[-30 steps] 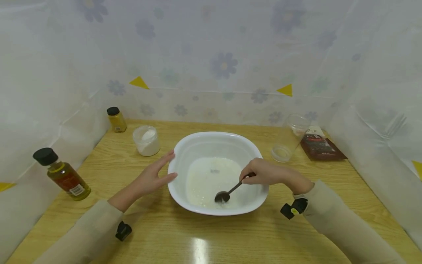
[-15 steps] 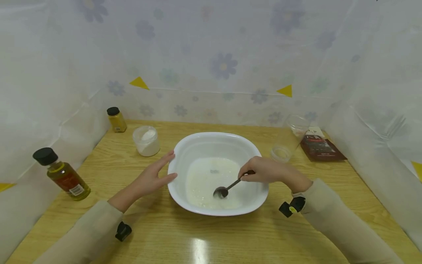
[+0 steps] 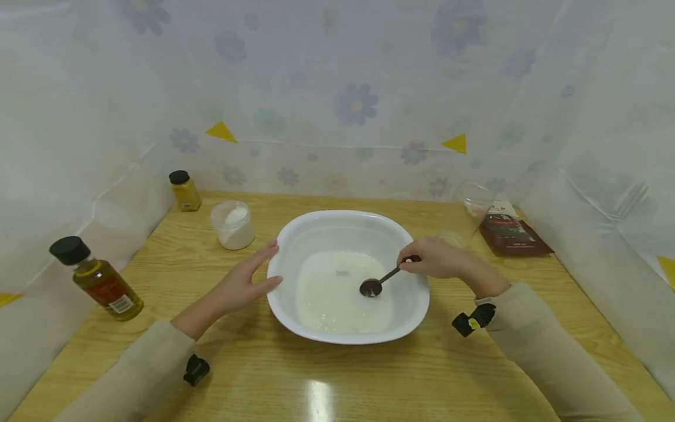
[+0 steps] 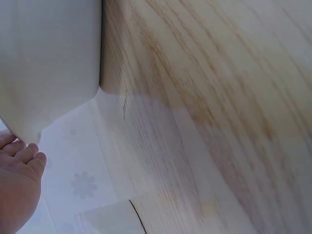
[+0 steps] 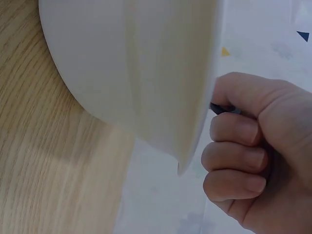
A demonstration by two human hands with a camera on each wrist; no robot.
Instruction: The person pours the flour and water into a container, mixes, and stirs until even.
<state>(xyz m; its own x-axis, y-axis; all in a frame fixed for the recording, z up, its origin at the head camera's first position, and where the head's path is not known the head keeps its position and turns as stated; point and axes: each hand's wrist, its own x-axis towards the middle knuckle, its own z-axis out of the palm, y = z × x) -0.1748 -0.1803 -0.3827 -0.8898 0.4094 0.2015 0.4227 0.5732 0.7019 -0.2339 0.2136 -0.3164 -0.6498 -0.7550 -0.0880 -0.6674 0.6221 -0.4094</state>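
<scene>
A white basin (image 3: 345,218) stands on the wooden table, with milky white liquid (image 3: 327,293) in its bottom. My right hand (image 3: 435,258) pinches the handle of a dark spoon (image 3: 371,288) over the basin's right side. The spoon's bowl is at or just above the liquid; I cannot tell which. In the right wrist view, the right hand (image 5: 263,141) has curled fingers beside the rim, and the basin wall hides most of the spoon. My left hand (image 3: 242,285) touches the basin's left rim with spread fingers and thumb. Its fingertips (image 4: 34,153) meet the rim in the left wrist view.
Left of the basin are a jar of white powder (image 3: 234,228), a yellow jar with a black lid (image 3: 186,193) and an oil bottle (image 3: 108,290). A clear plastic cup (image 3: 466,211) and a brown pouch (image 3: 514,235) stand at the back right.
The spoon first shifted slightly left, then swung right and away from me, with my right hand following. My left hand and the basin have stayed in place.
</scene>
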